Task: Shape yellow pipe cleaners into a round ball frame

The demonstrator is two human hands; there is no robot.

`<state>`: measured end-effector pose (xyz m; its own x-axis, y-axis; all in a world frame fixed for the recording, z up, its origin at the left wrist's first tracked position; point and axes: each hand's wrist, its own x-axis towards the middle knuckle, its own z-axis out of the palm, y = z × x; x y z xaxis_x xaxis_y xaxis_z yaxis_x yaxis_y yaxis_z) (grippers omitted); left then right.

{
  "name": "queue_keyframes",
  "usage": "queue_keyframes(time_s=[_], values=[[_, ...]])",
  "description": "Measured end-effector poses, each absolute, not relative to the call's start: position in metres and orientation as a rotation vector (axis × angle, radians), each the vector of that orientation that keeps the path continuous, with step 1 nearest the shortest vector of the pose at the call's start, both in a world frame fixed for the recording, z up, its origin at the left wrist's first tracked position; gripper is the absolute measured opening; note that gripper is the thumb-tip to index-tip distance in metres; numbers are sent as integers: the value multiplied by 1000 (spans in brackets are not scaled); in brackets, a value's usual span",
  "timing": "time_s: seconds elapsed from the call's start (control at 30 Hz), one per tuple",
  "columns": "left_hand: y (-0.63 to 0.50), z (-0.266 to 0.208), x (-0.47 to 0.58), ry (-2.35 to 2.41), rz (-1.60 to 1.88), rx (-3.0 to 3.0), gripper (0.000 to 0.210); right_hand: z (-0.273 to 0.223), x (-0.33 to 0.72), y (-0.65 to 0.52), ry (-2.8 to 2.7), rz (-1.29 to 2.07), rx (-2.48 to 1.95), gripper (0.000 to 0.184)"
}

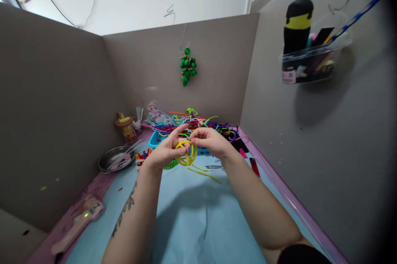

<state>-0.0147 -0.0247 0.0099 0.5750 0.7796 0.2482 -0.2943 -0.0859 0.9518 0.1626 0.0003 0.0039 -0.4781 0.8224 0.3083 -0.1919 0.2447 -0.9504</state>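
Note:
A round, open cage of yellow pipe-cleaner loops [192,158] is held up over the blue table cover. My left hand [167,150] grips its left side between thumb and fingers, the index finger pointing up. At the top of the loops, my right hand [211,140] has thumb and fingertips pinched on the yellow pipe cleaner; the exact contact is too small to make out. Loose yellow pipe cleaners [204,174] lie below, with metal pliers [214,167] beside them. Partly hidden behind my left hand is a green coiled piece [171,165].
Behind my hands, a blue tray [152,141] bears a heap of colourful pipe cleaners [198,121]. To the left are a metal bowl [104,165], a yellow-brown cup [126,125] and a pink glue gun [79,222]. Grey partitions surround the table; a clear bin [316,55] hangs right.

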Motion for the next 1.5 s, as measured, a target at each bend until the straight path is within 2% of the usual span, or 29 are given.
queue_keyframes(time_s=[0.13,0.27,0.37,0.5,0.63,0.87,1.07,1.3,1.5], values=[[-17,4,-15,478,1013,1270,81,-5,158,7,-1430,1610,-585,24],[-7,-2,-12,542,1150,1033,60,-15,152,21,-1105,1821,-549,24],[-1,-5,-10,591,1181,898,40,-19,151,31,-856,1850,-537,24],[4,-7,-12,575,1142,907,30,-21,152,36,-733,1785,-541,24],[5,-9,-16,526,1148,962,34,-21,152,34,-752,1711,-534,27],[11,-16,-23,491,1236,1017,53,-24,152,37,-793,1629,-543,28],[13,-18,-21,557,1325,983,38,-26,152,38,-847,1607,-535,30],[10,-13,-13,542,1359,873,29,-24,147,34,-879,1595,-490,32],[5,-12,-8,666,1400,1107,41,-21,152,34,-894,1554,-452,31]])
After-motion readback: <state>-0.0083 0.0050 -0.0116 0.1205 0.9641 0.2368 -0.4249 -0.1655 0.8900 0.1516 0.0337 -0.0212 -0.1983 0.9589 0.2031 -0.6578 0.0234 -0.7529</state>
